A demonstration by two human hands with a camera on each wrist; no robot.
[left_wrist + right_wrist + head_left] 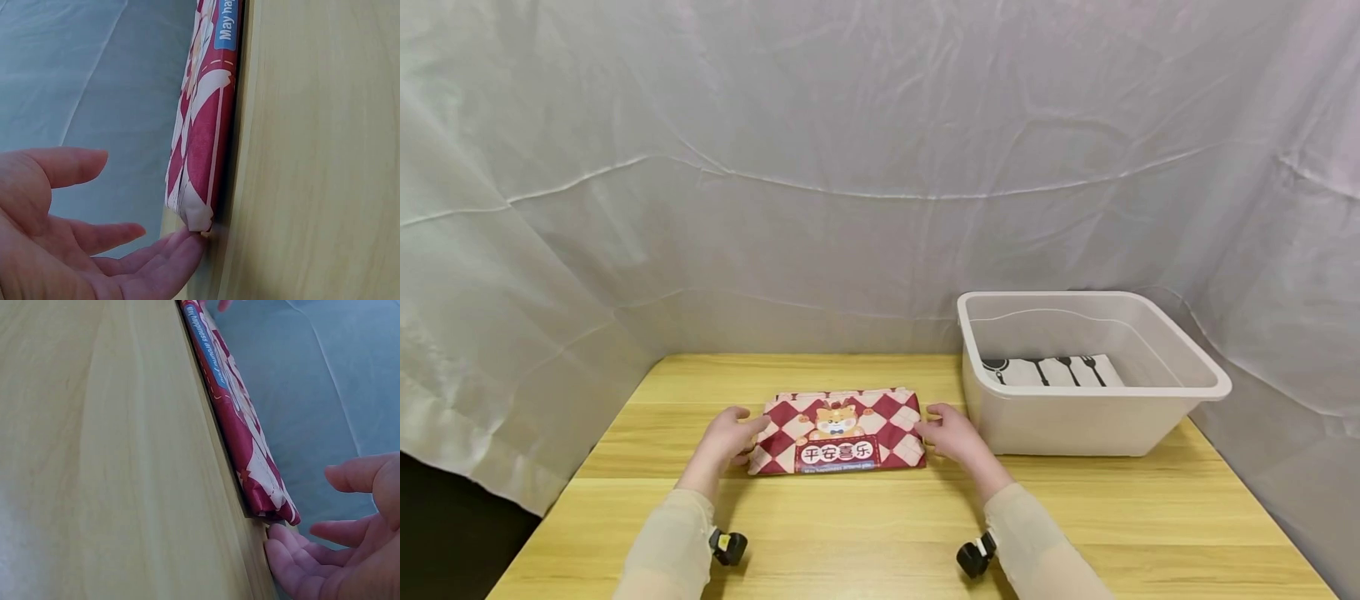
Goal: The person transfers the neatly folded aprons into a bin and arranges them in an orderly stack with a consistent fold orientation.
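A folded red-and-white checked cloth [841,432] with a cartoon dog and a printed label lies flat on the wooden table [880,533]. My left hand [727,436] sits at its left edge, fingers loosely spread, a fingertip [187,244] touching the cloth's corner [199,215]. My right hand [951,433] sits at the right edge; its fingers [294,562] are straight and just reach the cloth's corner [275,503]. Neither hand grips the cloth.
A white plastic tub [1090,417] stands on the table to the right of the cloth, holding a folded white cloth with black cutlery print [1051,370]. A white sheet backdrop [850,167] surrounds the table. Small wrist cameras [728,547] hang under both sleeves.
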